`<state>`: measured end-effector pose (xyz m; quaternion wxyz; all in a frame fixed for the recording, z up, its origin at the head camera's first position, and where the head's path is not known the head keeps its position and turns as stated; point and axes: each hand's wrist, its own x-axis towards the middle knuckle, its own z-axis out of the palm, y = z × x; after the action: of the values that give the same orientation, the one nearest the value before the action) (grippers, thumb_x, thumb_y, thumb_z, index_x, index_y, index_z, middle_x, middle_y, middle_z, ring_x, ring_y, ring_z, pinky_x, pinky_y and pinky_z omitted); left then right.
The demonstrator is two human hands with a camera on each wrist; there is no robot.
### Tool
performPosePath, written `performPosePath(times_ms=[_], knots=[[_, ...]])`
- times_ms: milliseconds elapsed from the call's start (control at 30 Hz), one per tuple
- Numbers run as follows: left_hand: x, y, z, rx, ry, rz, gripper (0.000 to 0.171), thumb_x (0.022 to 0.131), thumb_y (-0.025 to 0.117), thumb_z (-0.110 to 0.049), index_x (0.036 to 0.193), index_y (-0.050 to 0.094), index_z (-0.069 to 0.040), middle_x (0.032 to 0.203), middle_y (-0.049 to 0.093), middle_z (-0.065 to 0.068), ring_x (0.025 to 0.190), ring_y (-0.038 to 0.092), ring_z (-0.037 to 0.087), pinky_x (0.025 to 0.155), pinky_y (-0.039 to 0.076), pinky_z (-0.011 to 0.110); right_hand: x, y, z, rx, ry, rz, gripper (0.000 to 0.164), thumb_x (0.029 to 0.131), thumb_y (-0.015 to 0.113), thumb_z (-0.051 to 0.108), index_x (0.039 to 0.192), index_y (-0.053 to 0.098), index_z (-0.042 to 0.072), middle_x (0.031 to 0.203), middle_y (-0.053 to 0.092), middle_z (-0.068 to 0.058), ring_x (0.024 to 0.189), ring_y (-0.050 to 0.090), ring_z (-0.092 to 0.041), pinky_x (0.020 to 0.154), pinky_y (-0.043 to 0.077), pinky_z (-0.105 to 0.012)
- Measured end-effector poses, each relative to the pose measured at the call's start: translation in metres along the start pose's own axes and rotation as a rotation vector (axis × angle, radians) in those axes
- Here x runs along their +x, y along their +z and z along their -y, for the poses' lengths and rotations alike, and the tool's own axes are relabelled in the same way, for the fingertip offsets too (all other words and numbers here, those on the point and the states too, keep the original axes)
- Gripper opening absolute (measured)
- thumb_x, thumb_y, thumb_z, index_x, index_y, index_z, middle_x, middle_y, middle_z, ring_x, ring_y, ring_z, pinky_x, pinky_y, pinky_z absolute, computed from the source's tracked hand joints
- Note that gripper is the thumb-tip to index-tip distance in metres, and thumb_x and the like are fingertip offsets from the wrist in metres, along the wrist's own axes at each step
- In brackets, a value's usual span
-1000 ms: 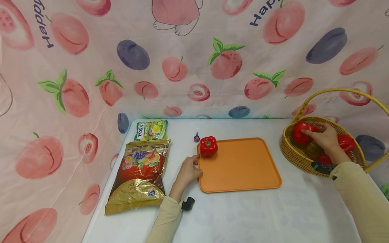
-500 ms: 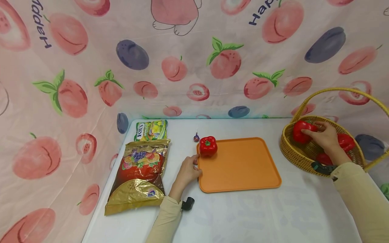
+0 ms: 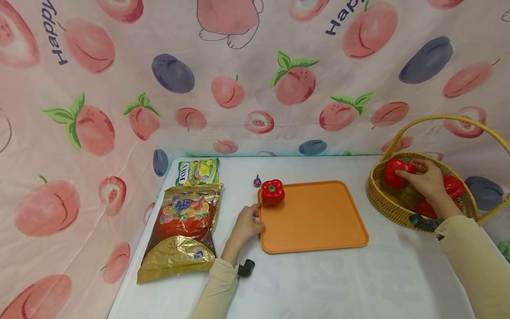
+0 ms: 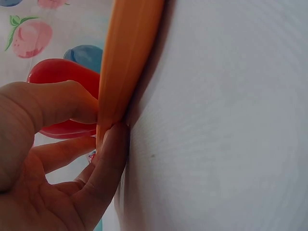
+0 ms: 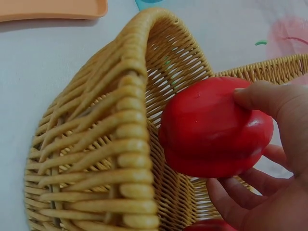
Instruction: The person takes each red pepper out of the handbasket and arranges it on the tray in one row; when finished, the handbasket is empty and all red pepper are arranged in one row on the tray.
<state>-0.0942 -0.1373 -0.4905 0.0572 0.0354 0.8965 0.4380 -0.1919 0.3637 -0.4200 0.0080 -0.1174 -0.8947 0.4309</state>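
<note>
The right grip is opened about as wide as the held pepper, thumb on 1 side and fingers round the other. That pepper is inside the wicker basket, near its left rim, towards the far right corner of the bench. Other red peppers lie by the wrist.

The left grip is nearly closed on the left edge of the orange tray, with digits apparently on both sides of its rim; 1 pepper sits in that tray's far left corner.

To handle this well, I would set the fingers deeper round the held pepper before lifting, since its glossy skin may slip. Raise it straight up, clear of the woven rim and under the handle, without dragging its neighbours. Light left-side pressure should be enough to steady the tray.
</note>
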Motion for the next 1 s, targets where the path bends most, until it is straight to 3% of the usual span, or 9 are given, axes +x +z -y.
performPosePath(times_ms=[267, 1000], knots=[[0.0, 0.0, 0.0, -0.002, 0.016, -0.006, 0.063, 0.073, 0.073, 0.001, 0.134, 0.056, 0.004, 0.092, 0.052, 0.01, 0.071, 0.054, 0.014, 0.06, 0.048, 0.024, 0.0, 0.001, 0.002, -0.009, -0.025, -0.017, 0.087, 0.093, 0.062, 0.043, 0.152, 0.021, -0.006, 0.152, 0.026, -0.034, 0.131, 0.029, -0.05, 0.105, 0.029, -0.066], [-0.001, 0.001, 0.0, 0.001, -0.015, 0.004, 0.064, 0.076, 0.073, 0.0, 0.137, 0.054, 0.003, 0.094, 0.052, 0.011, 0.072, 0.054, 0.016, 0.061, 0.048, 0.025, -0.009, 0.007, 0.017, 0.008, -0.037, -0.042, 0.087, 0.092, 0.064, 0.043, 0.152, 0.024, -0.004, 0.153, 0.027, -0.032, 0.128, 0.033, -0.048, 0.107, 0.033, -0.06]])
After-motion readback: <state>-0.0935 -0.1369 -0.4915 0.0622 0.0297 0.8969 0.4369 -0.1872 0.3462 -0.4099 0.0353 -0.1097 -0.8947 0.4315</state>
